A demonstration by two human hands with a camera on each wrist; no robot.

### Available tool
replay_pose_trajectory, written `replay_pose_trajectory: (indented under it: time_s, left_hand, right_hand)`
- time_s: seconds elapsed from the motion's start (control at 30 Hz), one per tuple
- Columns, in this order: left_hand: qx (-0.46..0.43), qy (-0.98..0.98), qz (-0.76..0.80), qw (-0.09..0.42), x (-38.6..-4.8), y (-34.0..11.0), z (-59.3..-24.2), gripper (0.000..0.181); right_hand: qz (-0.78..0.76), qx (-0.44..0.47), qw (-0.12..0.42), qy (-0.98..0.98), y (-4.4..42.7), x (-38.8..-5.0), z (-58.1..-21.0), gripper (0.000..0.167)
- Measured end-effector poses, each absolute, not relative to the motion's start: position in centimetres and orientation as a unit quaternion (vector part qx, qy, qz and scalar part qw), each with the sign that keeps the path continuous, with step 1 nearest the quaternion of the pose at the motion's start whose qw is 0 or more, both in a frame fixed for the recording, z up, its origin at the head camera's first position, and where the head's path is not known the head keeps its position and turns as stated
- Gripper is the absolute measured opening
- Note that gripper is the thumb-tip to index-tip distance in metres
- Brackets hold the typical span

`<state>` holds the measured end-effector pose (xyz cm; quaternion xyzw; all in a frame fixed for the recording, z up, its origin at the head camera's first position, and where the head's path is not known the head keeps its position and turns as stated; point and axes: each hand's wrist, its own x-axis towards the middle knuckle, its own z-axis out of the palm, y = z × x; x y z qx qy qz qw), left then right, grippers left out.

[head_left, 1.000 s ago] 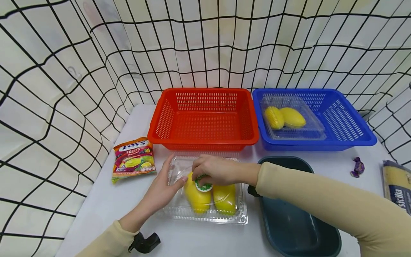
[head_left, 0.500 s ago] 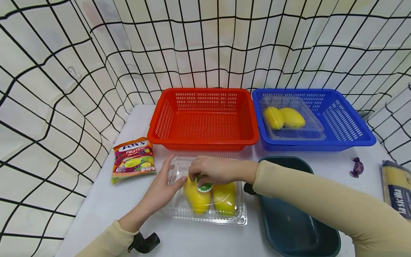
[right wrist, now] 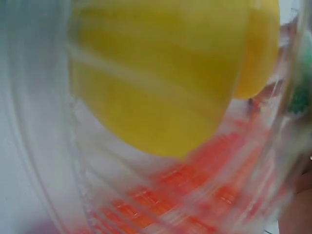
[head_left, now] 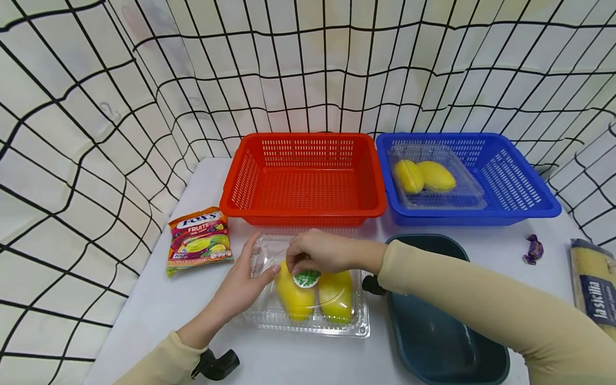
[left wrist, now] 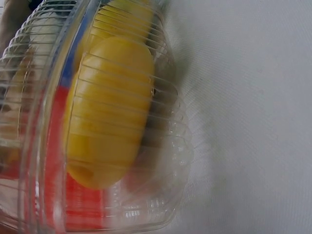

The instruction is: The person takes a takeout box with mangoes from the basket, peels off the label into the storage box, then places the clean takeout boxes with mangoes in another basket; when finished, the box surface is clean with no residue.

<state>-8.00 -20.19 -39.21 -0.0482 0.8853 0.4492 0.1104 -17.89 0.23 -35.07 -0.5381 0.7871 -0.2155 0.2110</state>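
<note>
A clear plastic clamshell box (head_left: 344, 327) lies on the white table with yellow mangoes (head_left: 296, 297) inside. My left hand (head_left: 240, 280) rests along its left side, the straight thumb on the lid and the fingers reaching to the far left corner. Over the lid, my right hand (head_left: 321, 251) has its fingers curled and its thumb and fingertips at the upper edge of a round green-and-white sticker (head_left: 307, 279), which it seems to pinch. Both wrist views look through the ribbed plastic at a mango (left wrist: 112, 112) and show little of either hand.
Behind the box stands a red basket (head_left: 303, 218), beside a blue basket (head_left: 534, 206) holding another clamshell of mangoes (head_left: 435, 175). A dark bin (head_left: 433, 342) stands under the right forearm. A candy bag (head_left: 199, 240), a wrapped candy (head_left: 533, 250) and a pasta packet (head_left: 594, 283) lie around.
The right fingers have shifted slightly over the sticker, which shows flatter and more fully now. The left hand and the box have stayed in place.
</note>
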Motion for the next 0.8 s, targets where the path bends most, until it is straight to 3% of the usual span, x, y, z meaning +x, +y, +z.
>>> replay_pose_trajectory:
  time_s: [0.43,0.8]
  left_hand:
    - [-0.056,0.884,0.448,0.119,-8.0,-20.4,-39.3,0.088]
    - [-0.057,0.886,0.446,0.116,-8.2,-20.3,-39.5,0.09]
  right_hand:
    - [-0.347,-0.433,0.222,0.802,2.3,-18.9,-33.6,0.009]
    - [-0.429,-0.303,0.219,0.823,9.3,-18.7,-32.9,0.01]
